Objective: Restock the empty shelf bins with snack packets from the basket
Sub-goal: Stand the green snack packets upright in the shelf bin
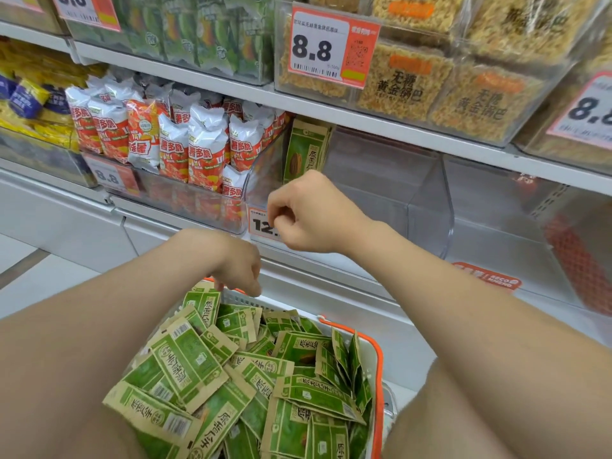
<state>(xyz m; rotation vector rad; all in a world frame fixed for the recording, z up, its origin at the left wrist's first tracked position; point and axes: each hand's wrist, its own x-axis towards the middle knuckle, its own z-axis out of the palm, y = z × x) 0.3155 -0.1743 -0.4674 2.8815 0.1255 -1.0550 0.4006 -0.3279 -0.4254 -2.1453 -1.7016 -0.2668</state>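
White metal shelving [231,91] fills the background, lined with clear, rounded plastic bins.

The right hand [311,217] is raised in front of one such clear bin [427,193]. Its fingers are curled into the palm, with the thumb against the forefinger, and nothing shows in its grasp. Just behind its knuckles, a few flat packets in green and kraft-paper tan [306,150] stand upright against that bin's left wall. The rest of the bin is see-through and bare to the right of the hand. An orange-edged price tag [260,225] on the bin front is partly hidden by the fingers.

The left hand [236,263] hangs lower, bent down at the wrist over the far rim of the basket [380,385], which is white plastic mesh with orange trim. Its fingertips point into the basket beside the topmost packet, but whether they pinch it cannot be told.

Below both forearms, the basket is heaped with the same matte snack packets [212,369], lying flat and crisscrossed, with some wedged on edge toward the right arm.

Left of the right hand, puffy, glossy red-and-white bags [205,150] crowd a neighbouring bin. Above that hand, rough golden rice-crisp blocks [404,81] sit behind a price card [331,44].
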